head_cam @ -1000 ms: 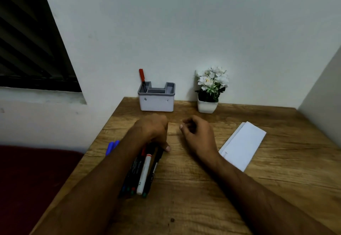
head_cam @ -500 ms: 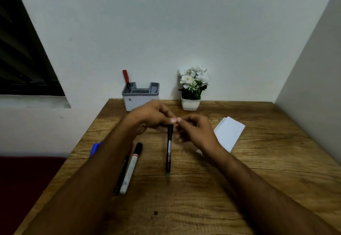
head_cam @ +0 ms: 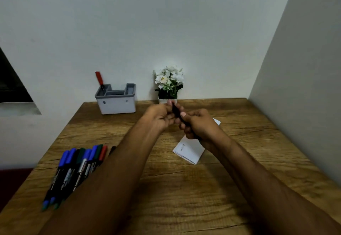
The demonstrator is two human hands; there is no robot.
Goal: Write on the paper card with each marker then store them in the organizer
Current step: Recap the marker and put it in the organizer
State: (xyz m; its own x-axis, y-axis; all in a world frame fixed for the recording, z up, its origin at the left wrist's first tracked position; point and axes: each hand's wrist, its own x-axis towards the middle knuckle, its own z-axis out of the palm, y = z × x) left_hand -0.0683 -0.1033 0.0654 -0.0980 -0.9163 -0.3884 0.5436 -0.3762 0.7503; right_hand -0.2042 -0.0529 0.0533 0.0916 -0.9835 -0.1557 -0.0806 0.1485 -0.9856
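Both sets of fingertips meet on one dark marker (head_cam: pixel 176 112), held in the air just above table centre. Left hand (head_cam: pixel 160 117) pinches its far end, prob. the cap; right hand (head_cam: pixel 198 126) wraps the barrel w/ thumb on top. Looks like uncapping, though the blur means I can't say if the cap is off yet.

Paper card (head_cam: pixel 190 150) lies on the table (head_cam: pixel 184 188) right under the right wrist, approx 4 o'clock from the hands, w/ a small scribble near its left edge (so at least one marker seems tested). Organizer (head_cam: pixel 115 99) sits at 10 o'clock by the wall, one red marker (head_cam: pixel 99 79) standing in its back-left slot. Row of markers (head_cam: pixel 77 168) at 8 o'clock, blue, green and red caps, partly hidden by the left forearm.

Judgement: early stage. One stored, one in hand, most left to write w/ and stow.
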